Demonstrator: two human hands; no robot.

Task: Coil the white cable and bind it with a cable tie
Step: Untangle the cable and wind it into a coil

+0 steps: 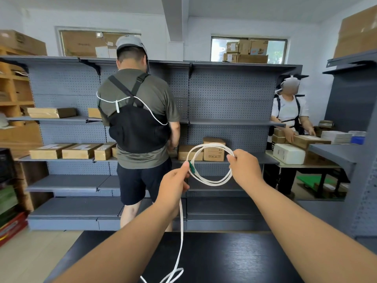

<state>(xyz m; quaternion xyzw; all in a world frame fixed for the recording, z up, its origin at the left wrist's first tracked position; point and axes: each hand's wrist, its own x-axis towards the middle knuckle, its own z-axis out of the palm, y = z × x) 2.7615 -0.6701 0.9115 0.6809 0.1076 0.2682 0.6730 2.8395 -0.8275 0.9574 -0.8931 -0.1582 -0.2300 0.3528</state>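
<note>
White cable (212, 182) was held up in loose double loop between both hands, above black table (234, 260). Left hand (175, 180) pinched loop's left side at small green piece (191, 168), possibly connector, too small to tell. Right hand (244, 166) gripped loop's right side, fingers curled round strands. Free tail hung from left hand down to table, curling there. Grey shelving (228, 94) stood behind.

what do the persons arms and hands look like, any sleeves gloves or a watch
The left arm and right arm are bare to the frame's edge, no sleeves in view. The left hand and right hand wear no gloves; no watch, band or ring shows on the visible sides.
</note>
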